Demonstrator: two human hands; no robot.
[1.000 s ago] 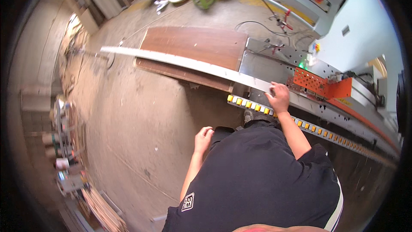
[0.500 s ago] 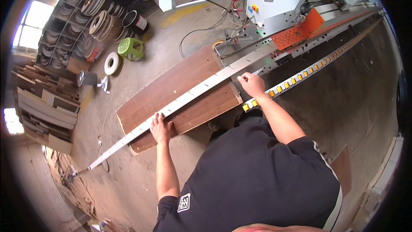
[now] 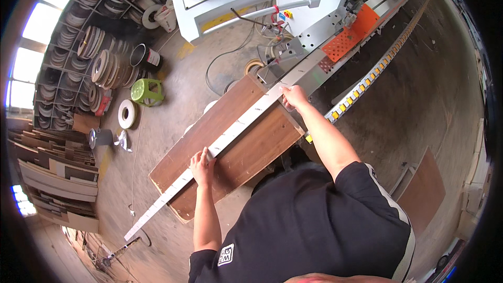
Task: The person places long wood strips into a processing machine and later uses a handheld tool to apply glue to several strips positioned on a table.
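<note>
Two hands are working one brown board [image 3: 230, 141]. It is lying flat on the machine's infeed table [image 3: 309, 76], its long axis running from near left to far right, with the near-left end overhanging the floor [image 3: 173, 94].

The left hand [image 3: 202, 165] is resting on the pale strip [image 3: 209, 153] that is running along the board's length. Its fingers are curled over the strip's edge, pressing more than clamping, so this is a loose grip on the strip. Judging by the pose, it is holding the strip down against the board.

The right hand [image 3: 294, 96] is sitting at the far-right end of the board, fingers spread flat, palm down where strip and board are meeting the metal guide. It is not clenching anything; it looks to be steadying that end against the guide.

The board is showing dark wood-grain laminate, smooth, rectangular. The strip is thin, narrow, off-white, carrying small repeated marks, and it is extending past the board toward near left.

The orange guard [image 3: 350, 35] and the yellow-tabbed track [image 3: 367, 81] are lying to the far right. Rolls of banding [image 3: 99, 65] are filling the rack at far left, with a green stool [image 3: 146, 91] and a loose white roll [image 3: 126, 113] sitting on the floor.
</note>
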